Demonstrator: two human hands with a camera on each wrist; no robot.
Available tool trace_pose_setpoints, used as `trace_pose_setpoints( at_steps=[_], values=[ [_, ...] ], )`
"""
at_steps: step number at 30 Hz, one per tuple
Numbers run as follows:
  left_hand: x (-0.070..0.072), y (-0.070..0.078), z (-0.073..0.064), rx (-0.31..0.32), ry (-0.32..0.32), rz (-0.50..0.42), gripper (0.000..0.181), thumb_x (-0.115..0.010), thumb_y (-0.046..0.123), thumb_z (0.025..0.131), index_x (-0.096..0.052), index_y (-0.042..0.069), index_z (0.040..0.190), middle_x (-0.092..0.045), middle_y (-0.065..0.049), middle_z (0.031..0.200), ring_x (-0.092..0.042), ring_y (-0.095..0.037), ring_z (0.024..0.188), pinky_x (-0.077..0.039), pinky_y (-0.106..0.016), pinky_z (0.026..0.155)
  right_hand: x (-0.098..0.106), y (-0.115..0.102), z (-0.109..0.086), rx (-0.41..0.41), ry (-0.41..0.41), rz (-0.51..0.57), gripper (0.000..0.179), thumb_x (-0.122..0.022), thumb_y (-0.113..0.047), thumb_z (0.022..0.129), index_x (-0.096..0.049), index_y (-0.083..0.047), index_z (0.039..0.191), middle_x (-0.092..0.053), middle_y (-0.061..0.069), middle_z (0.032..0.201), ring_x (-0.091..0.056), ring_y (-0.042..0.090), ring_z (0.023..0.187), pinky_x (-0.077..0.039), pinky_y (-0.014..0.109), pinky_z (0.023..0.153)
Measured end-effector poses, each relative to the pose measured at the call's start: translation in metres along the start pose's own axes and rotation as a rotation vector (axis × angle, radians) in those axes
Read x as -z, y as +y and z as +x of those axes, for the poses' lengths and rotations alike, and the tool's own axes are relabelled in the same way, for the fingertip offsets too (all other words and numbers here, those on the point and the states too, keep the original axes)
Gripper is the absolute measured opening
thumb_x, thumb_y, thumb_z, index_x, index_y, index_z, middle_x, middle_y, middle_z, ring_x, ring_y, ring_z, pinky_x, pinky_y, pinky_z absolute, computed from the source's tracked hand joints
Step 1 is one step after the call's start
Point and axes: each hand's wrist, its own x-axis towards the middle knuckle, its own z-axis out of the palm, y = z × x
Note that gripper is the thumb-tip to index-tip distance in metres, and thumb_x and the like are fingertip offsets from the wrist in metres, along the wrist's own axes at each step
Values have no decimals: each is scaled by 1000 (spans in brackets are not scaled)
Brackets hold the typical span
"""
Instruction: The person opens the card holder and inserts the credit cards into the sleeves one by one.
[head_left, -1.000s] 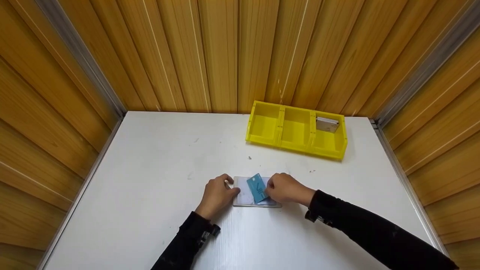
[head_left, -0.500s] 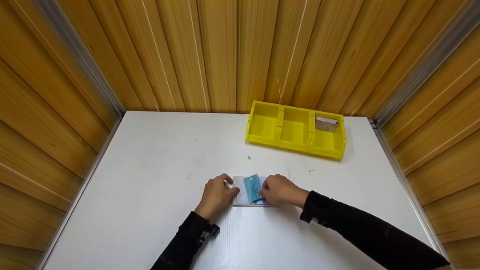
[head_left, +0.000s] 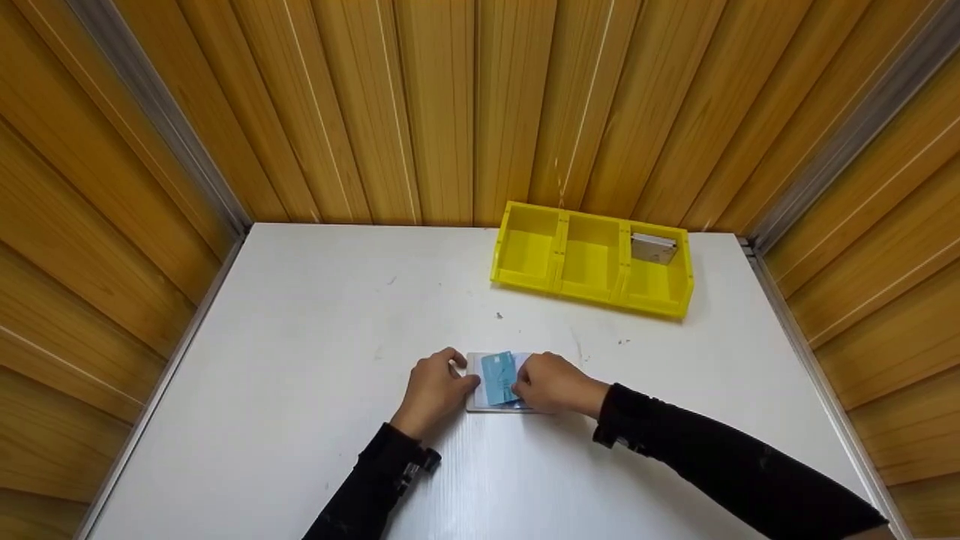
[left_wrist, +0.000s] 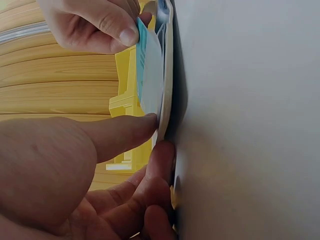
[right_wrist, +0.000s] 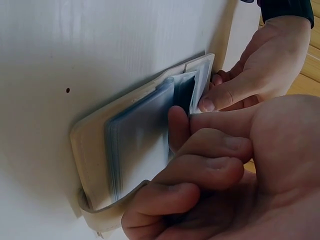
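An open cream card holder (right_wrist: 90,150) with clear plastic sleeves (right_wrist: 142,135) lies on the white table. My left hand (head_left: 435,390) pinches its left edge, thumb on the clear sleeve and a fingertip against the cover's edge in the left wrist view. Between thumb and fingers, my right hand (head_left: 555,384) pinches a light blue card (head_left: 498,379) by its right side. The card lies slightly tilted over the left page, its left part looking paler, as if under clear plastic. In the right wrist view, fingers hide most of the card.
Toward the back right stands a yellow three-compartment bin (head_left: 592,259). A small stack of pale flat pieces (head_left: 653,248) leans in its right compartment. Wood-patterned walls (head_left: 435,112) enclose the white table (head_left: 322,315) at the back and sides.
My right hand has moved left with the blue card, which slid across the left page and turned a little straighter. Its lettering has become fainter. My left hand has stayed at the holder's edge.
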Motion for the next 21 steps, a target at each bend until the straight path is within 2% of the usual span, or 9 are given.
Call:
trace_pose_setpoints(
  at_steps=[11, 21],
  values=[
    [-1, -3, 1, -8, 7, -16, 29, -86, 22, 90, -75, 4, 109, -68, 0, 75, -58, -13, 64, -43, -27, 59, -4, -5, 2, 26, -7, -7, 35, -71, -23, 107, -72, -11, 74, -52, -2, 64, -50, 16, 65, -40, 31, 63],
    [0, 0, 0, -13, 7, 13, 27, -84, 21, 92, -75, 3, 110, -70, -2, 77, -58, -12, 64, -45, -28, 60, -6, -8, 1, 61, 1, -23, 39, -69, -21, 106, -65, -13, 68, -48, -4, 62, -48, 15, 62, -39, 29, 60]
  ],
)
